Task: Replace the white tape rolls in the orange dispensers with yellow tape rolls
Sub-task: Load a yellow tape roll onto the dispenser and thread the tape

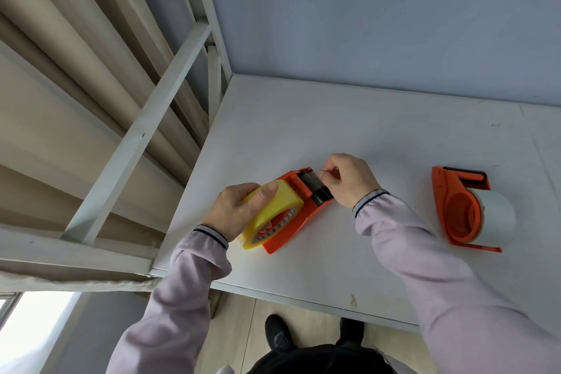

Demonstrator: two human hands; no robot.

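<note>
Now left hand [235, 212] grips yellow roll [273, 215].

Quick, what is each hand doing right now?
Left hand: closed around the yellow tape roll.
Right hand: fingers pinched at the roller end of the orange dispenser.

- The flat white surface [379, 136] looks like matt painted board, smooth, with a few small scuffs and stains.
- The orange dispenser under the hands [299, 215] is moulded plastic with a slight sheen; its dark roller [312, 188] looks like smooth rubber or plastic.
- The yellow tape roll [273, 209] has a glossy, slick film face.
- The second orange dispenser on the right [449, 206] is the same plastic, carrying a white tape roll [498, 215] with a satiny finish.
- The pale lilac sleeves [440, 267] are soft, matt cloth with ribbed knit cuffs.
- The white frame bars [145, 118] look like painted metal.
</note>
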